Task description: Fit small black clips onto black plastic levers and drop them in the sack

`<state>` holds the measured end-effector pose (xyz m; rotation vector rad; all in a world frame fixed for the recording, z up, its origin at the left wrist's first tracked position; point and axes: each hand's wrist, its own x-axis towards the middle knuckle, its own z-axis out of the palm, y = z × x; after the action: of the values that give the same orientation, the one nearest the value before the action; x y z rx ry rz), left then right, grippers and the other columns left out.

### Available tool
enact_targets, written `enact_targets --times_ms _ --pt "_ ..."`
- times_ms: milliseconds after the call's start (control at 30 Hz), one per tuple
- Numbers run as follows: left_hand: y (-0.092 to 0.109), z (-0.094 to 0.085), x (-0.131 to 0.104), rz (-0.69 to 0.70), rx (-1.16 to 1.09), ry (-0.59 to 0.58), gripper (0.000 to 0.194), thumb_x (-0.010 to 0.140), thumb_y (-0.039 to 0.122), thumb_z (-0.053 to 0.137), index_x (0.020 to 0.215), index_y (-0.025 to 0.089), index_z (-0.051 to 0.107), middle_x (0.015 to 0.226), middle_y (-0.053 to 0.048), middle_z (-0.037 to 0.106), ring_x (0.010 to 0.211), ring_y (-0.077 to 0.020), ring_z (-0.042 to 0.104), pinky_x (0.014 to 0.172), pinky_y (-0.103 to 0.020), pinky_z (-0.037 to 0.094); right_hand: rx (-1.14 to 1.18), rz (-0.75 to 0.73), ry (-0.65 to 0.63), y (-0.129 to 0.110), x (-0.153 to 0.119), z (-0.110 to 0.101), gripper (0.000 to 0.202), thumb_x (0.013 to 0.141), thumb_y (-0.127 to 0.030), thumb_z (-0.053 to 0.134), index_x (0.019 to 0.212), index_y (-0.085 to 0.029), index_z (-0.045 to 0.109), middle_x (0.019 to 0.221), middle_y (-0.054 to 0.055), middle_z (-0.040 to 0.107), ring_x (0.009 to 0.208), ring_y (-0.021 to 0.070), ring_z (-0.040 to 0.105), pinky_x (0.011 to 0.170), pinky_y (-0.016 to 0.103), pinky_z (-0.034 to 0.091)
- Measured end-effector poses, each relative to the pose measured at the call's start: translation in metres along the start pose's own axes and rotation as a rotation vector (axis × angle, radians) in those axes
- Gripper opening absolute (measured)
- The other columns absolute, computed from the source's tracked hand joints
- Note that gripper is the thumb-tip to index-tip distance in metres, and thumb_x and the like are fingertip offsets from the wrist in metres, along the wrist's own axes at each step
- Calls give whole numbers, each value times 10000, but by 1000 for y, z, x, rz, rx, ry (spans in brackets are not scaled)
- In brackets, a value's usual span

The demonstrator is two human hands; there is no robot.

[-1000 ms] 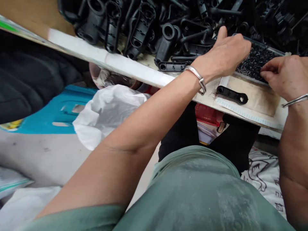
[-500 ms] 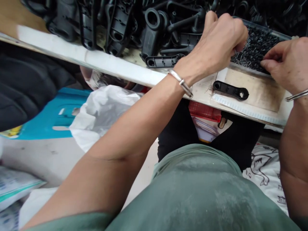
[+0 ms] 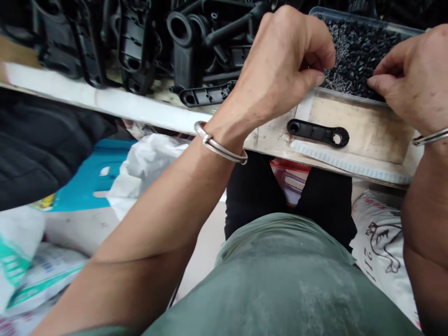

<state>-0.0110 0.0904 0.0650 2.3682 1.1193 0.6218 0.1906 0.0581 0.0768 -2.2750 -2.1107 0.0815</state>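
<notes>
The left hand (image 3: 283, 65) is at the near left corner of the clear container (image 3: 353, 96), back of the hand up, fingers curled, thumb and forefinger drawn to a narrow pinch; whether a part is held between them cannot be told. The right hand (image 3: 416, 79) reaches over the container's right end, thumb and forefinger narrowly spaced at the small black parts (image 3: 367, 53); its grip likewise cannot be confirmed. The step in hand appears to be the picking of small parts from the container. The next move calls for a firm fingertip pinch on a single part and enough lift to clear the container rim. Both forearms extend forward from the body, the left crossing diagonally over the front edge of the surface (image 3: 275, 133), the right running nearly straight up at the far right. Small silver parts (image 3: 336, 58) lie in the container's left portion. Nearer the body, below the container and untouched, one black link (image 3: 311, 131) lies flat, partly on a cardboard sheet (image 3: 378, 126), its open ring to the right. Larger black mouldings (image 3: 184, 60) are heaped to the left.
</notes>
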Motion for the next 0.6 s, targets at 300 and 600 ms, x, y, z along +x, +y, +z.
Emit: enact_targets --times_ms 300,600 --pt "3 1 -6 -44 29 55 234 810 71 540 979 100 699 932 -34 708 845 -134 606 804 -309 486 -115 46 -39 -2 7 0 337 921 -380 580 1152 -170 705 1327 208 548 1260 464 481 921 627 403" --pt "7 -6 -22 -36 179 70 276 852 52 504 996 169 708 1071 -43 703 1043 -188 606 982 -352 456 -33 -1 46 1 -3 -1 310 903 -378 605 1120 -200 735 1160 208 646 1174 430 568 886 608 465"
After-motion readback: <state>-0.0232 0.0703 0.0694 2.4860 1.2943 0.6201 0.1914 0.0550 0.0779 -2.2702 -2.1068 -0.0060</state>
